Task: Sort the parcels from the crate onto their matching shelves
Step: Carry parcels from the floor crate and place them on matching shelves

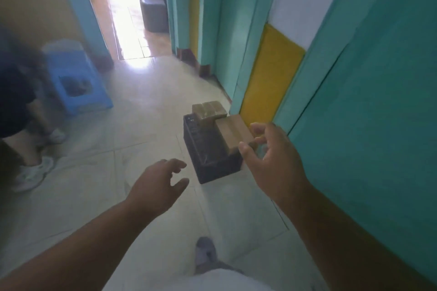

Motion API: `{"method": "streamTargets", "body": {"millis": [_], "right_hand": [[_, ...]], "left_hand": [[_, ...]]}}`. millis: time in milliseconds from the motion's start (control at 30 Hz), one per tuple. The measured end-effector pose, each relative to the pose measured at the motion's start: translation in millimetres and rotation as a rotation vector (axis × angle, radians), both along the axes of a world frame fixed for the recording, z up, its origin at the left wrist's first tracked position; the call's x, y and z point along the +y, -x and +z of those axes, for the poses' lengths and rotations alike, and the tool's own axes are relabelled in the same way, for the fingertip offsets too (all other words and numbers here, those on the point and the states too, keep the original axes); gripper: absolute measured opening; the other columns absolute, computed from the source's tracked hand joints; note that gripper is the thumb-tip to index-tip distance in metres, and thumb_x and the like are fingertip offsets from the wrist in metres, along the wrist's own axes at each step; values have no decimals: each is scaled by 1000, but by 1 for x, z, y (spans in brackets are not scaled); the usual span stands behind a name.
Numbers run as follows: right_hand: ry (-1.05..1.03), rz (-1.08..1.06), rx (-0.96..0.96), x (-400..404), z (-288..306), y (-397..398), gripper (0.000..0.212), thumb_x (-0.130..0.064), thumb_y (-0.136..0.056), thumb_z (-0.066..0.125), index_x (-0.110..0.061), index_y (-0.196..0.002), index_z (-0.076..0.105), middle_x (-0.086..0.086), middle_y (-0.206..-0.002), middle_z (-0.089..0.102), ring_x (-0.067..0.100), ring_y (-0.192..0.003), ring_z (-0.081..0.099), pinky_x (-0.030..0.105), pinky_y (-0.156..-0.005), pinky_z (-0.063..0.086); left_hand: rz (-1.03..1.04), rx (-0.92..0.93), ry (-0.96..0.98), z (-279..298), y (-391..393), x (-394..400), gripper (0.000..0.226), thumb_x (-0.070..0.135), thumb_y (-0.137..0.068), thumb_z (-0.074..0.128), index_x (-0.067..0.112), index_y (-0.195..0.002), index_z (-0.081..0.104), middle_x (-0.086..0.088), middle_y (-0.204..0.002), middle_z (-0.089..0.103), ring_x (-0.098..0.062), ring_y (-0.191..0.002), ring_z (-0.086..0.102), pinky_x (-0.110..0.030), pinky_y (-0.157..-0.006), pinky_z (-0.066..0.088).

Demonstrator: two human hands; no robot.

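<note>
fingers (175, 165) spread, empty, crate (212, 160) long axis running away

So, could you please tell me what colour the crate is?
Black, seen in the head view: the crate.

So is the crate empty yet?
No. The black crate on the floor holds brown parcels, stacked above its rim.

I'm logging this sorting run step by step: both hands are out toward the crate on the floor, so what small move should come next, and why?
Probably bring the right hand down onto the near brown parcel and close its fingers on it. Both hands are open and hold nothing, the left hand hangs short of the dark crate, and that parcel sticks up above the rim closest to the right hand.
</note>
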State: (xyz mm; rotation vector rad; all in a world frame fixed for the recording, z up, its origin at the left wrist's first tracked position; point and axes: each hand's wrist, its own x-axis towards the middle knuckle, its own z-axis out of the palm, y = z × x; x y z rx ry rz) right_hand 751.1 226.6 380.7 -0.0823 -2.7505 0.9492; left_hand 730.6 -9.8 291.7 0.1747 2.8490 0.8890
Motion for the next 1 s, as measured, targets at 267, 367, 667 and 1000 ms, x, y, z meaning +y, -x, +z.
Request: {"method": "streamTargets", "body": {"millis": [267, 367, 667, 1000], "right_hand": [[-53, 93, -16, -47, 12, 215, 43, -42, -93, 64, -28, -132, 51, -6, -126, 56, 10, -106, 57, 11, -75, 41], [-46, 97, -22, -80, 3, 287, 44, -41, -92, 65, -29, -132, 51, -5, -131, 56, 12, -110, 58, 18, -84, 49], [-81, -69, -91, -124, 0, 462, 46, -43, -92, 64, -25, -132, 51, -1, -132, 57, 14, -116, 55, 24, -91, 49], [-100, -352, -113, -43, -9, 582, 45, -38, -92, 64, -16, -130, 55, 1, -118, 59, 5, -101, 48, 2, -67, 28]], "left_hand": [[34, 18, 142, 23, 187, -63, 42, 45, -90, 66, 34, -130, 58, 9, -116, 62, -14, -105, 60, -30, -86, 52], [59, 4, 177, 13, 256, -98, 42, 44, -91, 64, 33, -131, 57, 7, -119, 62, -15, -107, 59, -29, -88, 50], [-176, -23, 185, 17, 497, -129, 43, 47, -93, 61, 35, -133, 54, 9, -123, 60, -13, -111, 57, -30, -94, 50], [-522, -3, 170, -3, 698, -13, 43, 44, -94, 60, 29, -134, 56, 6, -126, 61, -17, -114, 58, -38, -95, 52]]}}
